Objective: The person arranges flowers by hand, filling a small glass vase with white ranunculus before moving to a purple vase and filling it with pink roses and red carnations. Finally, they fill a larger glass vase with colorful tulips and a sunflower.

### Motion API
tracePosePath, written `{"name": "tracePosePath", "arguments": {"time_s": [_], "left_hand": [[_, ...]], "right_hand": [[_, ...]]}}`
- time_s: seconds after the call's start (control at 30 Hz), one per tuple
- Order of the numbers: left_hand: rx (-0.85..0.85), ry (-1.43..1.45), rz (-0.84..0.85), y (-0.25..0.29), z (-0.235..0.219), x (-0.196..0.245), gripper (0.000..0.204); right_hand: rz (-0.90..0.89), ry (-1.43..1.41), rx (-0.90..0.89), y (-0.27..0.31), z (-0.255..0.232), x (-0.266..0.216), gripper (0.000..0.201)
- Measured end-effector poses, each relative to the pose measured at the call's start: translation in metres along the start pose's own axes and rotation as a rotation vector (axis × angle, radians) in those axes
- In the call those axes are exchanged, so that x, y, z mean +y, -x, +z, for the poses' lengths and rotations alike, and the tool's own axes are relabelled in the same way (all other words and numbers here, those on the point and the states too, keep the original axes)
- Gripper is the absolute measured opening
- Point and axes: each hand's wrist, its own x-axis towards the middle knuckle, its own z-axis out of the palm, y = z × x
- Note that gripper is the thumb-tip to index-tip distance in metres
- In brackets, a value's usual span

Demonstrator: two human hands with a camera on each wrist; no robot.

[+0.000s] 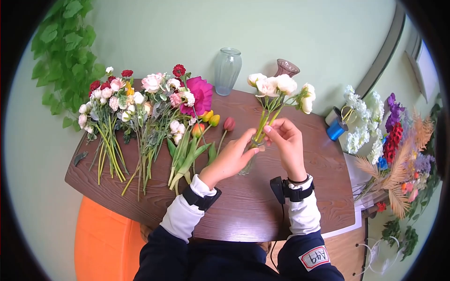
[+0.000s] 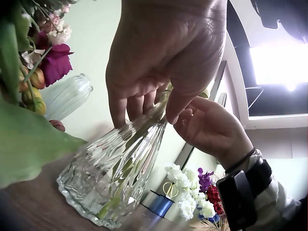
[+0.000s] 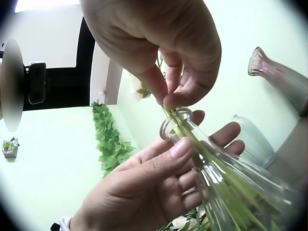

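A clear ribbed glass vase (image 2: 113,168) with a narrow neck stands on the table, green stems (image 3: 231,180) inside it. My left hand (image 1: 231,158) grips the vase's neck, thumb on one side and fingers on the other. Just above the rim, my right hand (image 3: 163,53) pinches the stems between thumb and fingertips. White and pale pink blooms (image 1: 286,85) spread above the hands in the head view, leaning over toward the back and right.
Left on the table lie bunches of roses (image 1: 152,83), a magenta bloom (image 1: 199,96) and tulips (image 1: 228,124). Behind stand a bluish glass vase (image 1: 228,72) and a pinkish vase (image 1: 287,68). Blue ribbon (image 1: 336,129) and more flowers (image 1: 393,143) are at the right.
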Motion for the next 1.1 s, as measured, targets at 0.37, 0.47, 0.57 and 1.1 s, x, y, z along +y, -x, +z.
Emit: {"name": "tracePosePath", "arguments": {"time_s": [0.37,0.47,0.57,1.1], "left_hand": [[0.023,-0.038,0.046,0.000,0.003,-0.014,0.044],[0.021,-0.055,0.046,0.000,0.003,-0.015,0.045],[0.036,-0.044,0.069,0.000,0.003,-0.011,0.044],[-0.028,-0.018,-0.107,0.004,0.000,0.002,0.044]], "right_hand": [[-0.024,0.049,0.006,0.003,-0.002,0.011,0.014],[0.012,0.046,0.038,0.005,-0.001,0.014,0.014],[0.027,0.009,0.039,0.006,-0.002,0.015,0.012],[0.006,0.055,0.000,0.006,-0.004,0.021,0.012]]}}
